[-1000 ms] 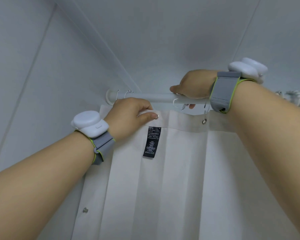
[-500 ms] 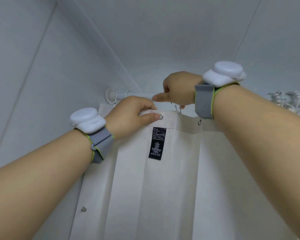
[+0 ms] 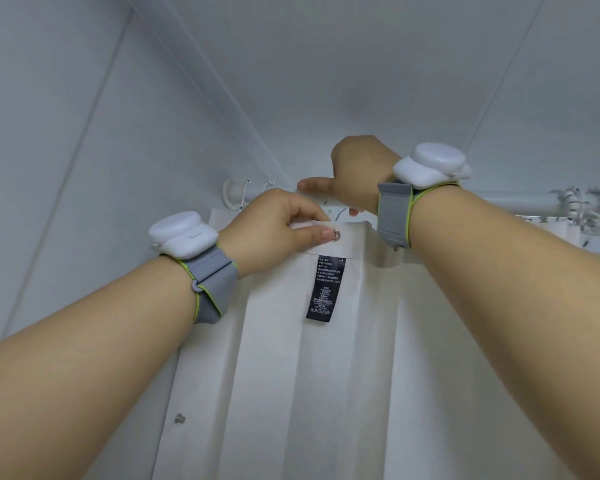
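Observation:
A white shower curtain (image 3: 343,375) hangs below a white rod (image 3: 520,197) near the ceiling. My left hand (image 3: 274,226) pinches the curtain's top hem beside a metal eyelet (image 3: 335,234). My right hand (image 3: 355,174) is raised at the rod just above that eyelet, thumb stretched left along the rod and fingers curled behind it; a clear hook (image 3: 340,212) shows beneath it, partly hidden. Two clear hooks (image 3: 257,188) hang on the rod's left end. A black care label (image 3: 324,289) hangs under the hem.
The rod ends in a round wall mount (image 3: 230,196) on the left wall. A bunch of white hooks (image 3: 593,206) is gathered on the rod at the far right. The ceiling is close above. A snap button (image 3: 180,418) sits on the curtain's left edge.
My right hand slid left along the rod and now sits above the eyelet. My left hand has kept its pinch on the hem and lifted the eyelet slightly toward the rod.

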`<state>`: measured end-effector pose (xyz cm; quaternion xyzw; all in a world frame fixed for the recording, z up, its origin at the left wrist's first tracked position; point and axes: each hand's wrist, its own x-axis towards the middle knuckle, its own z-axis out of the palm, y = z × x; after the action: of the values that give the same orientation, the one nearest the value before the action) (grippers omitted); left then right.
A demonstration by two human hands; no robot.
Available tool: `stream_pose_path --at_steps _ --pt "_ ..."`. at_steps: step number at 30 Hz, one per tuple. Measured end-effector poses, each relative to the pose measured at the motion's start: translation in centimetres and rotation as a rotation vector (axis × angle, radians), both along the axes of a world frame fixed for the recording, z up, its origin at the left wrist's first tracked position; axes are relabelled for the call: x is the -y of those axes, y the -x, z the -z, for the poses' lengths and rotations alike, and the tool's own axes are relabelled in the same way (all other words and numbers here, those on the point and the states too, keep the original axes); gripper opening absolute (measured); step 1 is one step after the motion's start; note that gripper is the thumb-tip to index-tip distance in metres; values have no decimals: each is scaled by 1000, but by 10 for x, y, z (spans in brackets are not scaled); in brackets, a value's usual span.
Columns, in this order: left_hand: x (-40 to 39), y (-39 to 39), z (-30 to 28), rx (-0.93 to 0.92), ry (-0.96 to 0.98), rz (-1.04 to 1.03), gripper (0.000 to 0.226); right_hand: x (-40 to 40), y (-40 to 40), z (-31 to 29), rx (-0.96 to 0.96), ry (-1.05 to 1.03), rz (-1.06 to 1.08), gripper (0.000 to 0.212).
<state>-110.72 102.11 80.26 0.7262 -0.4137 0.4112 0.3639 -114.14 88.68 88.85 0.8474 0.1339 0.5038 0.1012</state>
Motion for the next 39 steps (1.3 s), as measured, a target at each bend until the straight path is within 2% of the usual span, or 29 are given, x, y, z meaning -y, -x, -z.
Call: stream_pose_path --at_steps 7,10,16,20,26,35,39 --pt "1 -8 3 51 98 -233 14 2 2 4 -94 3 -51 57" --pt "0 -7 2 37 106 -227 14 1 8 0 -157 -13 -58 53" --pt "-5 -3 2 24 91 -184 9 9 36 -15 -334 108 19 37" --pt "-9 0 3 42 85 -211 8 14 32 -24 -472 64 -68 37" --pt "-8 1 5 71 104 -274 12 14 22 -27 -567 -42 -205 27" --pt "-8 4 2 39 168 -301 9 -4 20 -18 -367 9 -167 31" --pt "-8 0 1 21 214 -303 11 -6 18 -17 -345 14 -178 32"
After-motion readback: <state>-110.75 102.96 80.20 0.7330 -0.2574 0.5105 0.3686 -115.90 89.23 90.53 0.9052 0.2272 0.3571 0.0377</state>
